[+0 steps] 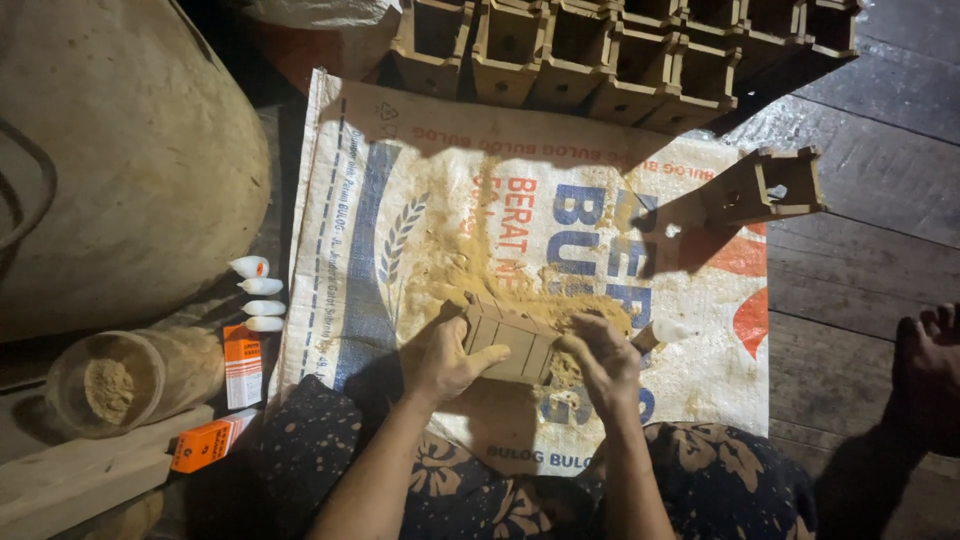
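My left hand [440, 358] grips a small slatted wooden box [510, 342] by its left end, held just above a woven plastic sack [420, 160] spread on the floor. My right hand [605, 360] is closed at the box's right end and holds a small white glue bottle [668, 331], its nozzle pointing right. A pile of tan sawdust [470, 275] lies on the sack right behind the box.
Several finished wooden boxes [620, 50] are stacked at the top; one [765, 190] lies alone at the right. Left of the sack are white glue bottles [258, 295], orange cartons [242, 365], a jar of sawdust [120, 385] and a big tan sack [120, 150]. Someone's foot [930, 345] is at right.
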